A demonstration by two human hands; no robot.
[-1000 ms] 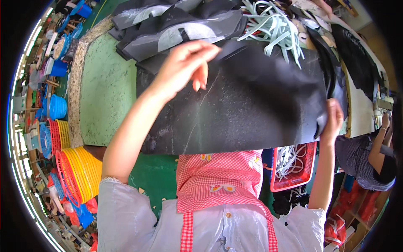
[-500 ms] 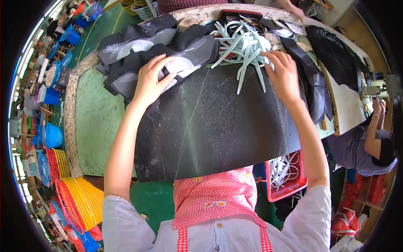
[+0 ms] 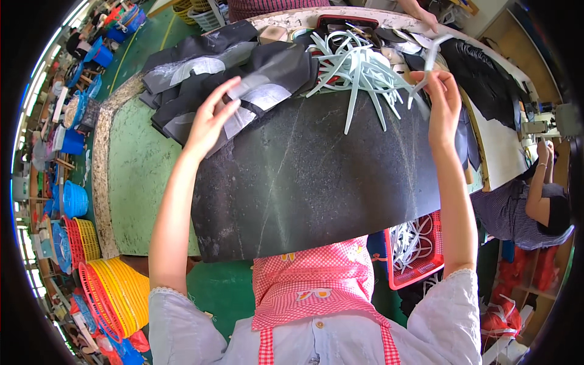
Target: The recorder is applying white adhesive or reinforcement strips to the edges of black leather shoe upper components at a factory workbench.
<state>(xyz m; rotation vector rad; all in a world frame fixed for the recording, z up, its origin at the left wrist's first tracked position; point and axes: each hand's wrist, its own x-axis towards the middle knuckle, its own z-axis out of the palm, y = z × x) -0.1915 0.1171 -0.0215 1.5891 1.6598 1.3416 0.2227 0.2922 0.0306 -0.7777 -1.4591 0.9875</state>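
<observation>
My left hand [image 3: 205, 125] is at the stack of black cut pieces [image 3: 173, 115] on the left, its thumb and fingers closed around the edge of one black piece [image 3: 274, 70] with a pale patch. That piece is partly blurred. At the right, my right hand [image 3: 443, 106] pinches a pale strip [image 3: 431, 58], which sticks up above the fingers and blurs. Beside it lies a tangled heap of pale blue-green strips [image 3: 353, 73], some hanging over the far edge of a dark, scratched work board [image 3: 316, 176].
A red basket of white strips [image 3: 392, 283] stands below the board's right side. More black pieces [image 3: 486, 79] lie at the far right. Another person's hand [image 3: 429, 21] rests at the table's far edge. Yellow and red baskets [image 3: 115, 298] stand at left.
My right hand has risen to the right from the heap, taking a pale strip with it. My left hand has drawn slightly left and toward me, shifting a black piece.
</observation>
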